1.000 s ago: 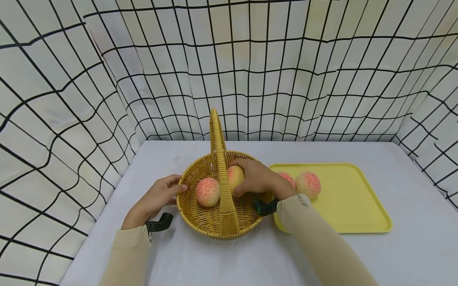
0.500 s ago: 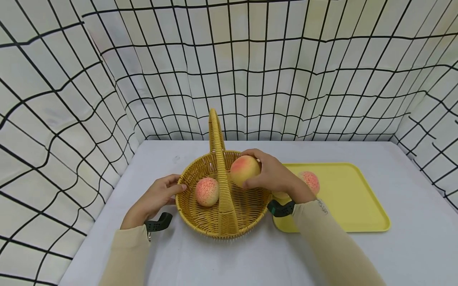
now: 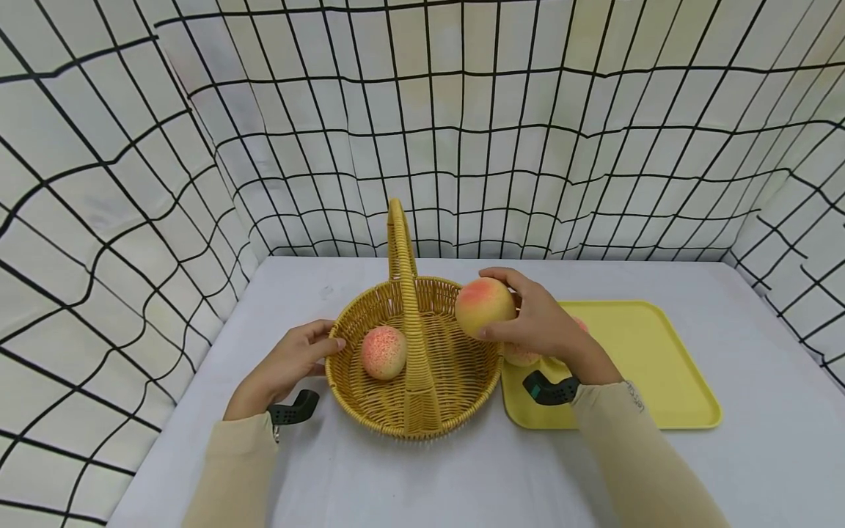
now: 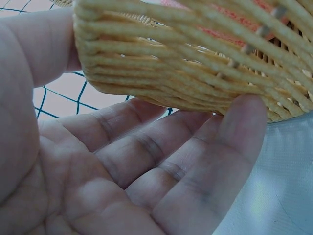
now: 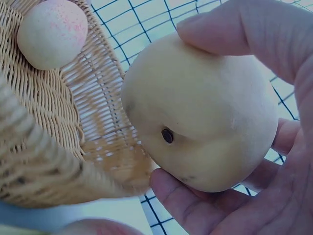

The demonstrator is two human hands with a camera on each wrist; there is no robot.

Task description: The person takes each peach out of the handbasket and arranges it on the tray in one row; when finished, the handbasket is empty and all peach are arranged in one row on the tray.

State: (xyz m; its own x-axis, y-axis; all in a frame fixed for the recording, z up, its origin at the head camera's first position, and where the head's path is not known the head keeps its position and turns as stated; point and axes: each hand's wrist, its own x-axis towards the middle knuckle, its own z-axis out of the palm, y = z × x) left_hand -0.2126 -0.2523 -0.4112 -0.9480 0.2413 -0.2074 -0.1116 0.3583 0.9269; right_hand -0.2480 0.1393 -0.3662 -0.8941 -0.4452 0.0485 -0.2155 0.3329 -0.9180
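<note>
My left hand (image 3: 287,367) holds the left rim of a yellow wicker basket (image 3: 455,374). In the left wrist view, the thumb hooks over the rim and the fingers (image 4: 239,142) lie against the woven wall. A speckled pink-and-cream peach (image 3: 383,353) lies inside, left of the basket's tall handle (image 3: 414,330). Above the basket's right rim, my right hand (image 3: 544,323) grips a yellow peach with a red blush (image 3: 484,304). The right wrist view shows a small dark stem spot on this peach (image 5: 195,112), thumb on one side and fingers on the other.
A yellow tray (image 3: 647,374) lies right of the basket on the white-covered table (image 3: 409,484). On its left part sit a speckled peach (image 3: 521,356) and another peach (image 3: 582,323), both partly hidden by my right hand. Black-gridded white cloth walls (image 3: 475,147) enclose the table.
My right hand has lifted the yellow peach out of the basket's right half and moved it rightward over the rim. The left hand and the basket have stayed in place.
</note>
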